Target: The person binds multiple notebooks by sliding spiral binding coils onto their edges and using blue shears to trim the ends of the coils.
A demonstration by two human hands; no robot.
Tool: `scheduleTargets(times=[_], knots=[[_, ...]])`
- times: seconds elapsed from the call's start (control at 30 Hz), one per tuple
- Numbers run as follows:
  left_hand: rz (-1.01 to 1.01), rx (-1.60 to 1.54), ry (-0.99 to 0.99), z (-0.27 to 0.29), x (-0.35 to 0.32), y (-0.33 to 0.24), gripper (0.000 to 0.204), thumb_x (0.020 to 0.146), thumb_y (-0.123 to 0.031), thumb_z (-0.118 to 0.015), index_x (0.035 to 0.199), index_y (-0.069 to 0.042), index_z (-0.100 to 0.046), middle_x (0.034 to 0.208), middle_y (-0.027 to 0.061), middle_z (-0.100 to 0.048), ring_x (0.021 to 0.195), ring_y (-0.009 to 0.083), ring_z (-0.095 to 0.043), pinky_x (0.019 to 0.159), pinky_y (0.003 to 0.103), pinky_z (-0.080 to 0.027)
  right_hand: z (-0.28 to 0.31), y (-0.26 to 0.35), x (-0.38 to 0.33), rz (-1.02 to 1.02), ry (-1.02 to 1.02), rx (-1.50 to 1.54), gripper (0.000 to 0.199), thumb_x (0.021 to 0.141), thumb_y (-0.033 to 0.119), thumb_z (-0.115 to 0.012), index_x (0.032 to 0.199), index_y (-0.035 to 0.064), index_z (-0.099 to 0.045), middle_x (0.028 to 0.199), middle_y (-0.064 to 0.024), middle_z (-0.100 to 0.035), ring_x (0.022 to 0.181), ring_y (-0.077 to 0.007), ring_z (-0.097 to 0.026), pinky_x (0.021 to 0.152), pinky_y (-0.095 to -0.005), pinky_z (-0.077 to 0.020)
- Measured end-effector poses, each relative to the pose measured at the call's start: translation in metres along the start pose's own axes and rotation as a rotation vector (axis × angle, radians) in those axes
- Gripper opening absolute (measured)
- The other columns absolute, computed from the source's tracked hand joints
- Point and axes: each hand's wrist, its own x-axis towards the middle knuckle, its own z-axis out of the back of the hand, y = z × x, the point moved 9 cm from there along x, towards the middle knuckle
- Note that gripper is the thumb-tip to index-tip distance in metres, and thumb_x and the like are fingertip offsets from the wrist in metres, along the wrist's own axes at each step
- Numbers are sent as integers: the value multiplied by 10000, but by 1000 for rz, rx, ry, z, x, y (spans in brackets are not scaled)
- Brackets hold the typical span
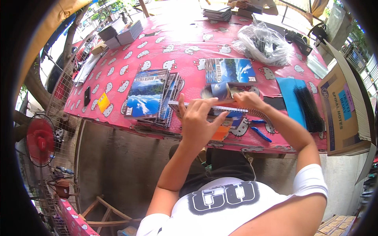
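A notebook (238,110) with a row of holes or coil along its upper edge is held near the table's front edge. My left hand (197,116) grips its left part, fingers over the edge and thumb stretched along the near side. With bent fingers, my right hand (250,101) closes on its right part, beside a blurred photo cover (220,91). A dark spiral coil (264,116) trails from the right end under my right wrist. Blue-handled pliers (261,134) lie below it. An orange piece (221,133) shows under the notebook.
Stacked spiral notebooks (145,94) lie left; another notebook (230,70) lies ahead. Black coils (308,108) rest on a blue sheet (289,94) beside a cardboard box (342,106). Farther off are a plastic bag (264,43), book stacks (130,32) and another person's hand (238,4).
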Motion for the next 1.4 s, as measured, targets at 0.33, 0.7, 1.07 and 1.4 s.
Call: scheduleTargets(times=[0.33,0.7,1.07,1.4], knots=[[57,-29,-37,1,-3,2,322,592,-269,-864,778,-104,-658,840,30,-642,985,222,-594,1073,472,-233,79,-24,-46,-99,-610,683,218,760,21,-618,943,21,-499,958,-162,-632,865,-230,-652,635,-334,-533],[104,-87,59,-10,-4,11,324,643,-292,-832,842,-93,-673,859,56,-657,980,254,-604,1106,492,-186,105,9,-63,330,-537,1234,475,707,21,-745,1151,3,-577,910,-59,-651,819,-107,-601,706,-296,-515],[209,-47,65,5,-4,41,360,632,-411,-818,813,-125,-694,876,12,-661,1092,249,-526,1004,585,-199,86,-1,-32,138,-348,1349,375,629,6,-700,989,30,-599,924,-79,-654,875,-159,-606,804,-328,-489],[257,-84,89,7,-3,49,333,596,-305,-842,817,-106,-693,891,13,-639,981,232,-545,941,441,-335,100,22,-22,274,-441,1265,485,643,-42,-746,1084,23,-553,907,-68,-664,802,-121,-613,746,-272,-500]])
